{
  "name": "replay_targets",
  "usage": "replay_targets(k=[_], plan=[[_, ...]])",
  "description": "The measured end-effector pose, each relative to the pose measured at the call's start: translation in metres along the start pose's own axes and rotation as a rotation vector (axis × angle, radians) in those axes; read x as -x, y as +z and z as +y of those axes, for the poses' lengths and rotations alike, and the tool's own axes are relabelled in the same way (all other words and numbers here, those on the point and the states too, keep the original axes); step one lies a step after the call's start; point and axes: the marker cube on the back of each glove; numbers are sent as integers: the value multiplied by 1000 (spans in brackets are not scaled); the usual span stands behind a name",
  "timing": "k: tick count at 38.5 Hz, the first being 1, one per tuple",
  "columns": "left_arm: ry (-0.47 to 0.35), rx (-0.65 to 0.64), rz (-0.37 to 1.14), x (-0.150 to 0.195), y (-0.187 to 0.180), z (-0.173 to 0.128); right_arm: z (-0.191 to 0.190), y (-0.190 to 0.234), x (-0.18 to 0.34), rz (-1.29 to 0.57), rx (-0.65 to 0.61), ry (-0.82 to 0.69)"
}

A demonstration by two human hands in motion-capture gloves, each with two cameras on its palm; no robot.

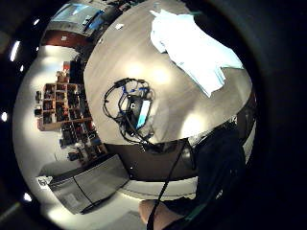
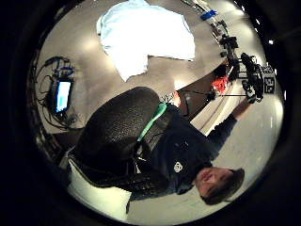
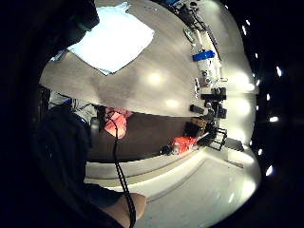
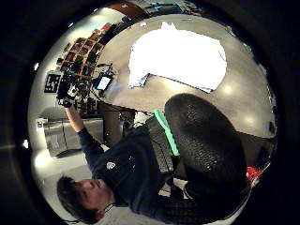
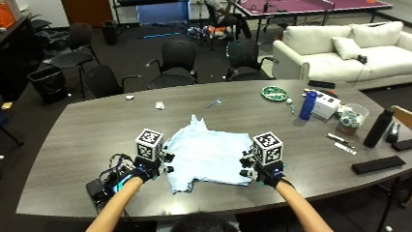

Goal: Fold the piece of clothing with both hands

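Garment: a pale blue piece of clothing (image 5: 209, 155) lay spread and partly folded on the grey table (image 5: 83, 125), near the person's edge; one narrow part pointed away from the person and a ragged flap hung toward the near edge.

Left hand: the left hand (image 5: 143, 170) was at the garment's left border, just beside the cloth — whether it touched or pinched the fabric could not be told, nor how the fingers stood.

Right hand: the right hand (image 5: 264, 170) was at the garment's right near corner; contact and finger posture likewise could not be told.

Outside view only: a blue bottle (image 5: 308, 105), a green dish (image 5: 275, 93) and a black bottle (image 5: 376, 127) stood well apart from the garment, on the table's far right.

Palm views only: both thumb-side views showed the garment (image 2: 143, 35) lying flat on the table, apart from the palm, with a dark rounded shape close to the camera. The left little-finger view showed a lit device amid black cables (image 1: 136, 108) on the table beside the garment — seen only dimly from outside.
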Motion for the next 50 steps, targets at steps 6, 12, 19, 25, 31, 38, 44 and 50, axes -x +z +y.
replay_targets(k=[6,12,19,25,31,38,44,50], plan=[[7,5,-5,-3,-1,-10,-9,-4,-2,-5,14,15],[1,43,-8,-6,1,-37,-33,-3,-7,-17,53,28],[37,138,28,-14,21,-87,-66,3,-3,-37,114,10],[49,241,30,-17,62,-124,-92,21,-7,-40,148,24],[-2,464,44,-33,106,-117,-110,44,-9,-55,184,28],[35,568,-10,-40,161,-117,-119,73,-17,-73,229,30],[3,517,83,-35,187,-126,-118,83,-18,-81,254,37],[-64,435,122,-32,187,-130,-129,102,-19,-69,276,36]])
